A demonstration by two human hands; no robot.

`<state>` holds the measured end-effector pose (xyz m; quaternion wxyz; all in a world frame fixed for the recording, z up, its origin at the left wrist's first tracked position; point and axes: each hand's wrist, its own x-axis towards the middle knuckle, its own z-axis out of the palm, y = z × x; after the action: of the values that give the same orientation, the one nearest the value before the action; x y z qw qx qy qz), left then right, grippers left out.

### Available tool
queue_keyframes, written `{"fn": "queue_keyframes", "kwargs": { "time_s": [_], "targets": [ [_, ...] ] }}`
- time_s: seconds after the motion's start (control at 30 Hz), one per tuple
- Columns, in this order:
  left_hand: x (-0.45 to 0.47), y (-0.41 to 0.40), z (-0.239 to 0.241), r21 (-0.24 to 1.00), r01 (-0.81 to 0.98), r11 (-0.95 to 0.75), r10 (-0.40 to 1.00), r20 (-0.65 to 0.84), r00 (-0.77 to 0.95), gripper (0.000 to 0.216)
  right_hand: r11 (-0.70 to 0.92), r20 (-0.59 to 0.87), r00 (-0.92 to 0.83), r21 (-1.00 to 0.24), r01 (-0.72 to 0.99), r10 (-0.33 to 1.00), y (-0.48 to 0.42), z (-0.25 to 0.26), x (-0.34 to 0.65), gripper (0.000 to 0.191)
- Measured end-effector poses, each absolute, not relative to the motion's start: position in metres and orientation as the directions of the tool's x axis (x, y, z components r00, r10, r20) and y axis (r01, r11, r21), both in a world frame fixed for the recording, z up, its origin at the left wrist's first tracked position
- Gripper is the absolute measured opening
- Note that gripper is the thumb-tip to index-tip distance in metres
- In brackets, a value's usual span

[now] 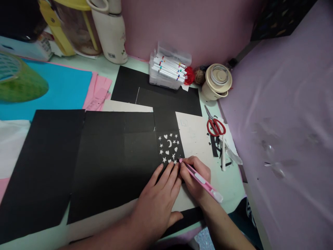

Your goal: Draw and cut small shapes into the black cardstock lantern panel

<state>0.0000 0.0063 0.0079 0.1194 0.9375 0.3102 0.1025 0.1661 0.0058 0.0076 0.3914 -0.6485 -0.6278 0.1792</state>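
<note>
My right hand [195,178] is closed on a pink craft knife [199,179], whose tip rests at the lower edge of a black paper piece [170,147] cut with small stars, hearts and a moon. My left hand [158,198] lies flat with fingers stretched out, pressing the black paper just left of the knife tip. Both hands touch near the cut-out's bottom corner. A white sheet [194,137] shows beneath and to the right of the cut-out.
Large black sheets [99,156] cover the table. Red-handled scissors [215,125] and a white pen [223,152] lie to the right. A box of markers [168,69], a round lidded tub [217,81], blue paper [65,86] and pink paper [99,92] sit farther back.
</note>
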Motion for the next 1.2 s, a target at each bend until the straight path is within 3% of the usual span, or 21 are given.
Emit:
{"fn": "queue_keyframes", "kwargs": {
  "time_s": [0.3, 0.67, 1.0, 1.2],
  "targets": [
    [0.000, 0.006, 0.006, 0.288, 0.556, -0.780, 0.604, 0.113, 0.789, 0.086, 0.125, 0.210, 0.070, -0.783, 0.610, 0.975, 0.007, 0.011, 0.176, 0.011],
    [0.001, 0.005, 0.004, 0.282, 0.562, -0.778, 0.608, 0.114, 0.785, 0.087, 0.477, 0.276, -0.421, -0.716, 0.510, 0.864, 0.034, 0.016, 0.218, 0.030],
    [0.001, 0.004, 0.005, 0.283, 0.558, -0.781, 0.604, 0.110, 0.789, 0.087, 0.573, 0.339, -0.486, -0.655, 0.492, 0.806, 0.040, 0.010, 0.220, 0.025],
    [0.000, 0.004, 0.005, 0.282, 0.561, -0.779, 0.606, 0.106, 0.788, 0.085, 0.578, 0.304, -0.522, -0.638, 0.509, 0.797, 0.042, 0.012, 0.222, 0.020]
  ]
}}
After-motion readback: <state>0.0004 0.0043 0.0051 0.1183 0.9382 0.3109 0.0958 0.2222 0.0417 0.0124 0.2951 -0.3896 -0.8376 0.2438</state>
